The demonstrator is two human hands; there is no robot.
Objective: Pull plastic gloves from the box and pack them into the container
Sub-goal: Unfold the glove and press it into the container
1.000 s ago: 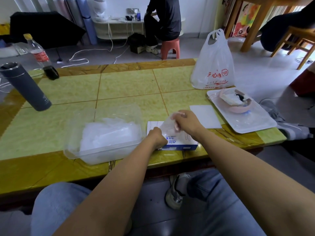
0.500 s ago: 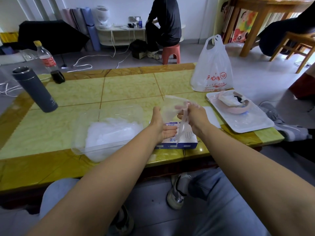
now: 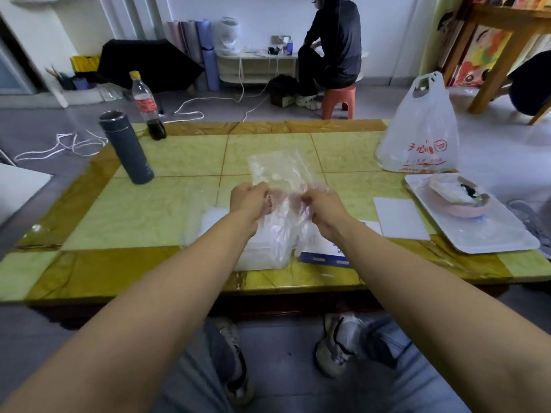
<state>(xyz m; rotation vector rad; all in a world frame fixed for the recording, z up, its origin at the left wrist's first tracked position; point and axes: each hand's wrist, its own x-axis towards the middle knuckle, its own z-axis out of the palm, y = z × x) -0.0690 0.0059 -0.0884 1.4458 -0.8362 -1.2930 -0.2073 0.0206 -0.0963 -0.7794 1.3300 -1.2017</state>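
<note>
a clear plastic glove (image 3: pixel 280 171) spans between the left grip (image 3: pixel 249 201) and right grip (image 3: pixel 323 210), each pinching it with curled fingers, above the container (image 3: pixel 195 231) and box (image 3: pixel 322 259) on the surface (image 3: pixel 179 153).

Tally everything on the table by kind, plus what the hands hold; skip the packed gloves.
drink vessels: 2, flask and bottle
bag: 1
tray: 1
bowl: 1
card: 1
box: 1
container: 1
glove, held: 1
total: 9
</note>
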